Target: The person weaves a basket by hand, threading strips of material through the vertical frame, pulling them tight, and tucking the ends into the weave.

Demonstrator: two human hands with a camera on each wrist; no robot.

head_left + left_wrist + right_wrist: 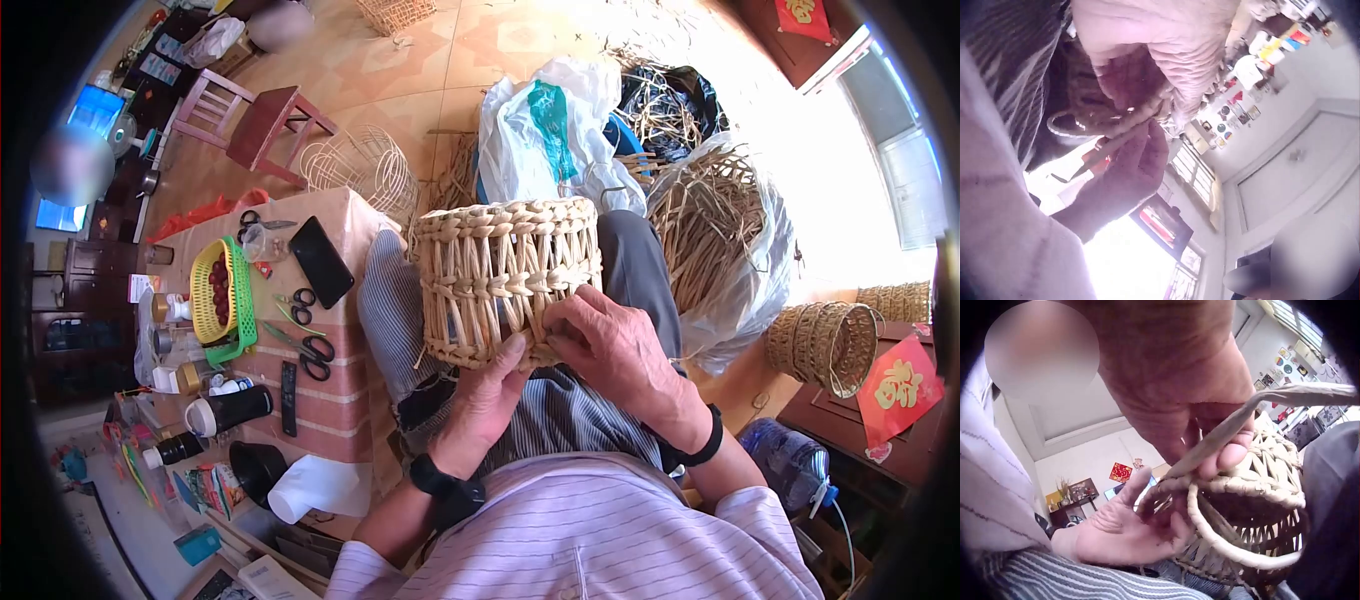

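A woven straw basket lies on its side across the person's lap. At its near rim the left hand holds on, thumb on the outer weave; in the right wrist view this left hand's fingers curl in at the rim. Beside it the right hand, fingertips bent together, pinches a flat straw strand right at the rim. That strand trails past the hand to the right in the right wrist view. A pale looped rim piece curves around the basket's opening.
Left of the lap, a cloth-covered table bears scissors, a black phone and a yellow basket. Ahead stand plastic bags of straw and a wire-like basket frame. Finished-looking baskets and a water jug are at right.
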